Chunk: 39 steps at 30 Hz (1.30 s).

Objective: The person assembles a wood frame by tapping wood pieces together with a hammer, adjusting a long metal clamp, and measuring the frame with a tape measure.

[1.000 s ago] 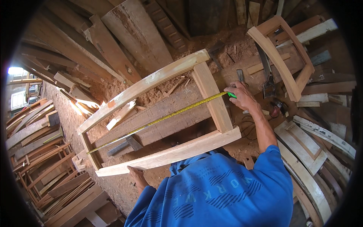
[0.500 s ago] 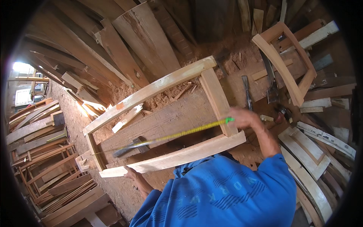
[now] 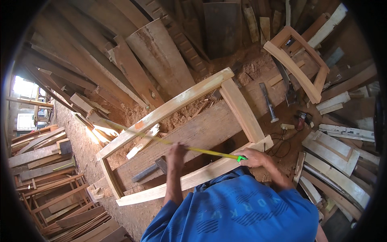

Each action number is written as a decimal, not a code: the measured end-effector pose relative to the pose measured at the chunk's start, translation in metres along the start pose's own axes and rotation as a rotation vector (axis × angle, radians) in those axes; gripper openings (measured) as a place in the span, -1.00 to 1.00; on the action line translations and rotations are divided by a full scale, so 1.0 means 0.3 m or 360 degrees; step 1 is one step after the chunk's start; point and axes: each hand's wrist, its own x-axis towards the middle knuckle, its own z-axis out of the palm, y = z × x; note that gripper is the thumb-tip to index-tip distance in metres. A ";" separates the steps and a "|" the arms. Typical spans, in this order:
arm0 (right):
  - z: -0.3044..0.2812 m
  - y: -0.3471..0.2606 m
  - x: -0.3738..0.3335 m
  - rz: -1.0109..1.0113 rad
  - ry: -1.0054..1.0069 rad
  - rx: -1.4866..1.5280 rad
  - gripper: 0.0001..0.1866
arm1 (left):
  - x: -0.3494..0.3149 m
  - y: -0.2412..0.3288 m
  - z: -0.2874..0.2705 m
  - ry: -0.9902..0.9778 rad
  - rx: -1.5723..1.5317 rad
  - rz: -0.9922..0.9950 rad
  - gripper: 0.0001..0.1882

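My right hand point(image 3: 256, 158) is closed around a tape measure with a green end point(image 3: 241, 158), beside the near right corner of a wooden frame point(image 3: 242, 111). The yellow blade point(image 3: 211, 152) stretches out leftward across the frame, its far part blurred. My left hand point(image 3: 176, 155) is closed on the blade around mid-frame, its fingers partly smeared by motion. Four-sided, with curved long rails, the frame lies over a wide plank point(image 3: 201, 129). Inside it, below my left hand, rests a hammer-like tool point(image 3: 146, 172) with a dark block at one end.
A chisel-like tool point(image 3: 268, 101) lies right of the frame, near a smaller wooden frame point(image 3: 296, 66). Boards point(image 3: 161, 56) lean at the back among wood shavings. Stacked timber point(image 3: 48, 189) fills the left side; curved pieces point(image 3: 336, 173) lie at the right. A dark cord point(image 3: 282, 141) runs nearby.
My left hand has left the frame's near left corner and come up to the tape blade. My right hand has moved nearer to me, and the blade's far end has swung away from the frame's left end.
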 end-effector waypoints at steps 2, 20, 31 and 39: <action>0.126 0.045 -0.003 0.0057 0.0495 0.0197 -0.52 | 0.003 -0.061 0.131 -0.0206 0.0570 -0.0334 -0.70; 0.688 -0.034 -0.280 0.0796 0.1571 0.0235 -0.57 | 0.266 -0.294 0.394 -0.0794 0.0824 -0.0391 -0.73; 0.742 0.041 -0.405 0.1090 0.1870 0.0063 -0.55 | 0.281 -0.385 0.540 -0.1003 0.0980 -0.0411 -0.69; 0.751 0.114 -0.463 0.1164 0.2008 0.0010 -0.55 | 0.580 -0.479 0.454 -0.1311 0.1680 0.0688 -0.73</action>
